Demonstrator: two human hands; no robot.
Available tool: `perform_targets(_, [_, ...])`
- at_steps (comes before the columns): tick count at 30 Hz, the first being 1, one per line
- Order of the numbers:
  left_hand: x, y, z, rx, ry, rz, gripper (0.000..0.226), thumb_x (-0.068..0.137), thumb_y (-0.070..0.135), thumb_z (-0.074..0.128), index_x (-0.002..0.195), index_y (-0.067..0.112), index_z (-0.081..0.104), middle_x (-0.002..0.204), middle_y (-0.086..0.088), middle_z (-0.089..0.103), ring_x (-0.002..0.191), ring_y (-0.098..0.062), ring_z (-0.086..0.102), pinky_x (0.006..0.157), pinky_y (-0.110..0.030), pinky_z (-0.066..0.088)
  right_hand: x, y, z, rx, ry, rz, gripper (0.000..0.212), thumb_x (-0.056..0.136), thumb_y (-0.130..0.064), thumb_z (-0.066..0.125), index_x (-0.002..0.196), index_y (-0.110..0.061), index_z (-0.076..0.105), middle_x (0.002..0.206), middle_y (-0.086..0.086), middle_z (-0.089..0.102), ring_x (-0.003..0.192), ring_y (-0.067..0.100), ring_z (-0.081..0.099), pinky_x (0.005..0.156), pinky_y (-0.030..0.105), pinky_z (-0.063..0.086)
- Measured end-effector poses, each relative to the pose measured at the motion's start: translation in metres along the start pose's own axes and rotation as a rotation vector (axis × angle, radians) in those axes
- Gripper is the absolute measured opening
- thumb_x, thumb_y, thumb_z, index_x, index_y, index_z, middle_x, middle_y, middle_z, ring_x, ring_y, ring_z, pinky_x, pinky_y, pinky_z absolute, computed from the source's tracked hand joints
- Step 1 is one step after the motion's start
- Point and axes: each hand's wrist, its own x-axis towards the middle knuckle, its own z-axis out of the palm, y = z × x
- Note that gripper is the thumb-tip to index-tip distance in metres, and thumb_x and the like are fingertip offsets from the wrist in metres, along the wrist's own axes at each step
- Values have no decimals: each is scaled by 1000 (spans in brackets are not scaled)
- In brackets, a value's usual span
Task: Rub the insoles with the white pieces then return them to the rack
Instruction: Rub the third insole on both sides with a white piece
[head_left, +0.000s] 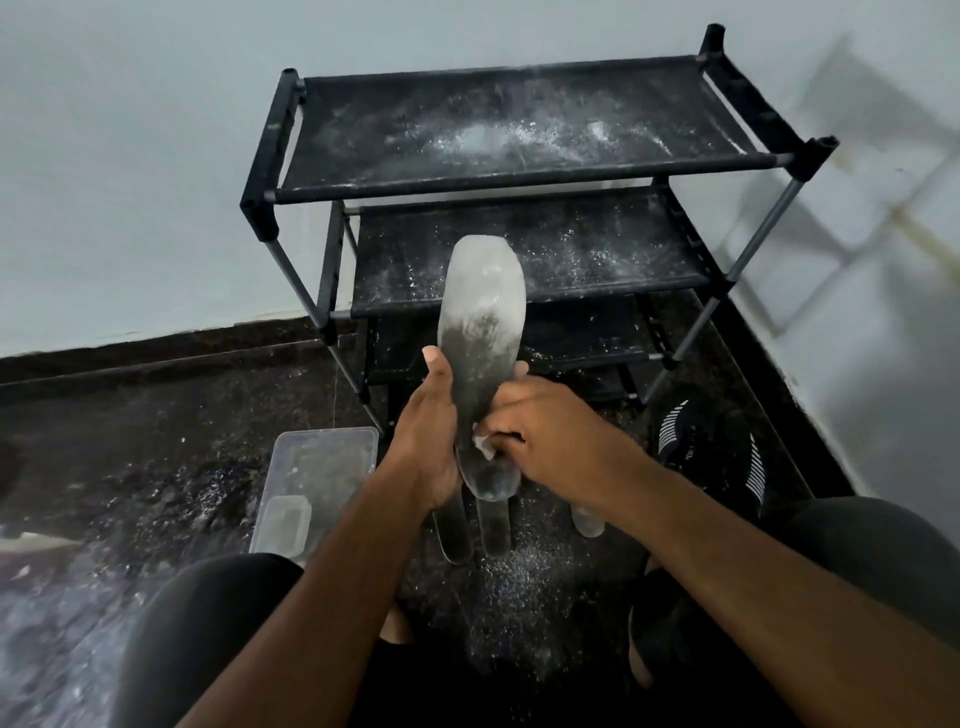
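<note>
A grey insole (482, 332) stands upright in front of me, its upper half whitened with powder. My left hand (428, 431) grips its left edge near the middle, thumb up along the side. My right hand (540, 431) pinches a small white piece (484, 446) against the insole's lower part. Behind it stands the black shoe rack (519, 171), its fabric shelves dusted with white powder. More insoles (493, 525) lie on the floor under my hands, partly hidden.
A clear plastic container (322, 467) with a smaller tub (283, 525) in it sits on the floor at my left. A black shoe with white stripes (717, 447) lies at the right. White powder covers the dark floor. Walls close in behind and right of the rack.
</note>
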Motion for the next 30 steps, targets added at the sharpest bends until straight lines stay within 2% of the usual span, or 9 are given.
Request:
perform_targets(4, [-3,3,6,-74,-20,-3,75,102,64,35,134,3,63,134,-24,65,122,-34,64,107,-54,49,0,10,-3,-88,156,31,12,92,-10,61,95,-8,72,96,4,58,93,16,51,81,26,42])
perform_targets(9, [-6,-1,9,-214,-128,-49,61,105,48,44,141,1,57,141,-23,61,132,-34,58,117,-56,39,0,12,0,-102,275,79,10,91,-7,62,98,-7,70,95,1,53,91,14,49,79,31,49])
perform_targets(15, [-3,1,1,-165,-117,-74,76,106,61,24,142,1,56,144,-18,60,136,-31,56,114,-50,43,-5,-4,4,53,84,-79,15,86,3,62,91,-2,75,92,11,60,90,7,48,80,15,36])
perform_targets(18, [-3,0,2,-204,-100,-37,68,107,54,32,137,-1,58,140,-23,61,138,-38,53,116,-57,39,0,9,3,-55,222,-36,14,82,-2,69,90,-10,77,85,-1,60,86,8,46,76,28,49])
perform_targets(20, [-2,-1,3,-197,-100,-23,65,107,51,34,136,-3,58,138,-25,62,134,-38,56,111,-54,46,0,9,2,-99,264,3,13,83,-4,69,90,-13,77,84,-4,59,86,14,47,73,34,50])
perform_targets(24, [-1,-3,0,-103,-108,-37,72,101,58,36,141,1,57,144,-24,58,136,-33,54,117,-55,38,-3,-5,3,-13,112,-63,13,89,-13,66,83,-16,77,85,-10,60,92,11,44,80,32,46])
perform_targets(26, [-3,-2,1,-111,-106,-53,72,97,59,40,137,3,60,139,-25,61,119,-36,63,101,-55,50,-3,0,-6,-40,39,-39,10,87,-19,69,84,-21,78,84,-15,62,92,7,44,84,33,44])
perform_targets(28, [-4,-1,2,-158,-106,-44,68,99,55,39,132,0,62,132,-24,65,100,-31,72,81,-46,59,-2,7,-12,-136,26,-18,9,87,-23,69,88,-26,77,85,-16,63,94,6,43,87,33,41])
perform_targets(30, [-4,-2,4,-181,-128,-47,64,104,52,35,131,-1,62,132,-22,66,103,-28,73,86,-42,62,-3,7,-12,-111,119,5,9,88,-25,68,89,-26,77,85,-15,64,92,7,42,84,30,39])
